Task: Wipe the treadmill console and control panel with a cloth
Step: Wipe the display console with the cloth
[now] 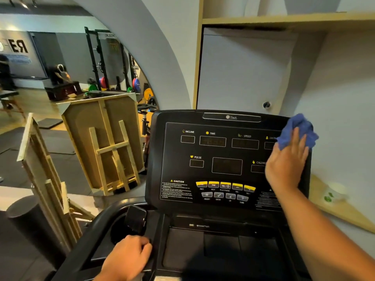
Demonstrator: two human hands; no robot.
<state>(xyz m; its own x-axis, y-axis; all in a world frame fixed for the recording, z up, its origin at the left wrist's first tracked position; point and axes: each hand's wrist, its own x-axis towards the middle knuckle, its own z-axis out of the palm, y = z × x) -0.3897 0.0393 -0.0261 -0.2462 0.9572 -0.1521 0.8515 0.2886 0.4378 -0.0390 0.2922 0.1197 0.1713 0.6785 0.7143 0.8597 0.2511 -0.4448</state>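
A blue cloth [296,129] lies bunched against the upper right corner of the black treadmill console [223,159], pressed there by the flat, straight-fingered right hand [287,161], while the left hand [127,257] curls around the console's lower left edge.

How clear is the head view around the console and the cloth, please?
Head view: wide-angle bending curves the wall edges; the console labels read sharply, the small caution text is smeared; the blue cloth under the right hand looks slightly soft; the background gym is blurred.
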